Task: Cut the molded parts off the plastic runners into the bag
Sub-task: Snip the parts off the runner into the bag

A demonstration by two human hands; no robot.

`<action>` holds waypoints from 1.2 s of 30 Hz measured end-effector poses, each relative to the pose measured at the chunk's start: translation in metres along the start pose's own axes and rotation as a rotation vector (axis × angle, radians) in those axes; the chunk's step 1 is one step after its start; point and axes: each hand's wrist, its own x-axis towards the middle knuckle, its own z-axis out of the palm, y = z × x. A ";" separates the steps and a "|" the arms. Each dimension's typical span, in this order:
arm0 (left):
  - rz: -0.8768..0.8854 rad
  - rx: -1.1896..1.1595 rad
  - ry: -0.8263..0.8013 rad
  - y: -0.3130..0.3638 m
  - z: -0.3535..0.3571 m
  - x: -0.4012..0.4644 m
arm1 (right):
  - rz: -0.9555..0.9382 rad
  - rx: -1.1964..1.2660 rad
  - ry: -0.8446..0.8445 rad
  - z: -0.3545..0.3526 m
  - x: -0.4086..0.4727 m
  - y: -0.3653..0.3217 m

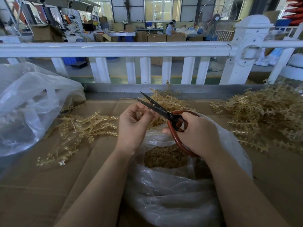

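Nearest, the bag point(172, 194) sits open below my hands, already holding a heap of cut parts point(165, 158). I judge I'm mid-snip: the next move calls for closing the blades over the bag's mouth so the piece drops in. My right hand point(196, 136) grips the scissors point(164, 112) by their red loops, blades parted. My left hand point(136, 122) curls round a small pale piece beside the blades. Farther off, runners lie heaped left point(78, 128) and right point(262, 115).

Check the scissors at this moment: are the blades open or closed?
Open. The scissors, gripped by the right hand, show two dark blade tips spread apart beyond the left hand.
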 end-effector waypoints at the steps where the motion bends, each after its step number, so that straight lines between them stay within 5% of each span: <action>1: -0.002 0.008 -0.001 0.000 0.000 0.000 | -0.003 -0.002 0.003 0.000 0.000 0.000; 36: 0.080 0.277 -0.030 0.002 0.003 0.000 | -0.071 0.018 0.062 0.005 -0.001 0.002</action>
